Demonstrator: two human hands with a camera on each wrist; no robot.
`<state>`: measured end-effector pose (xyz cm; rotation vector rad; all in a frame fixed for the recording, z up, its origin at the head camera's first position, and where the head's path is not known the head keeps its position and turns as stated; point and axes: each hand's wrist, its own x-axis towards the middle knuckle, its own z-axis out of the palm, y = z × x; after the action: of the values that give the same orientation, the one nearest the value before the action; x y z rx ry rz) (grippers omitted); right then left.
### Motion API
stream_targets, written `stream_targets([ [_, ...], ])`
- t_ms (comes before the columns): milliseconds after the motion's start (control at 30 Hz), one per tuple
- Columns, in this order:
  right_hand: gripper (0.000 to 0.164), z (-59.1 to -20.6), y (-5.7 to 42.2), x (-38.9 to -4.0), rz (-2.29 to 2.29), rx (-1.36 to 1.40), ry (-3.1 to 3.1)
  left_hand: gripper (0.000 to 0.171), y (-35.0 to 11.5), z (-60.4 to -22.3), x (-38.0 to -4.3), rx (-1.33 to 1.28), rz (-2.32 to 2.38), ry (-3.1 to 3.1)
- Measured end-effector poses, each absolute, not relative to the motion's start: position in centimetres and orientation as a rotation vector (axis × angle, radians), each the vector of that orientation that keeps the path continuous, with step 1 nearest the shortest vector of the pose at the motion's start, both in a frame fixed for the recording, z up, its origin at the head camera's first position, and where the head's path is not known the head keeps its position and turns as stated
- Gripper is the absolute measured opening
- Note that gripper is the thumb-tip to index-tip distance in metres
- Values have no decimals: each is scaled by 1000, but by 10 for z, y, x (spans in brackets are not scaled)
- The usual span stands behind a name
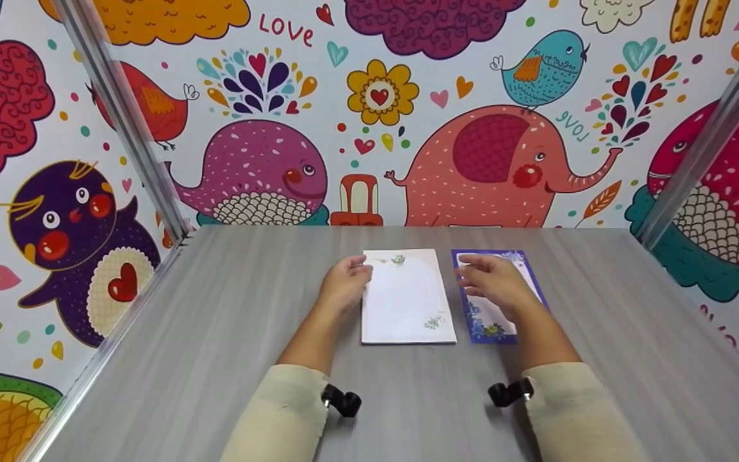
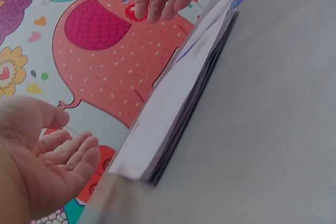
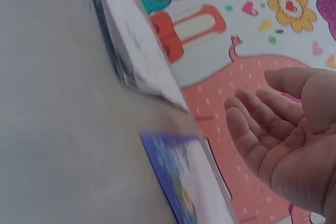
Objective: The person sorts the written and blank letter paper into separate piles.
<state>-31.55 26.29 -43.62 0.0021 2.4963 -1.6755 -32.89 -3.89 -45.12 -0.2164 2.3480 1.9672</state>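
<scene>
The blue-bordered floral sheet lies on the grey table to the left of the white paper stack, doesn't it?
Not quite: the side is wrong. The blue-bordered floral sheet does lie on the grey table, but to the right of the white paper stack, as the head view shows.

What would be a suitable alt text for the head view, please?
A person's left grip hovers beside a white floral pad, and the right grip over a blue-bordered floral sheet, both grips empty. Pad and sheet lie side by side on a gray table, before a cartoon-animal wall.
</scene>
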Motion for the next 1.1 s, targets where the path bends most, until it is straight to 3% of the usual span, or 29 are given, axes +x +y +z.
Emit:
stream_targets([
  [267,51,-442,247,-320,-1638,-91,2518,51,-58,-455,-331,-48,1878,2390],
  [700,82,-450,248,-313,-1031,-389,2692,81,-65,-456,-319,352,1110,2588],
  [867,85,-454,245,-312,-809,-449,2708,90,-67,-460,-318,523,962,2618],
  [1100,85,-461,243,-312,-695,-477,2714,92,-67,-465,-317,561,850,2631],
])
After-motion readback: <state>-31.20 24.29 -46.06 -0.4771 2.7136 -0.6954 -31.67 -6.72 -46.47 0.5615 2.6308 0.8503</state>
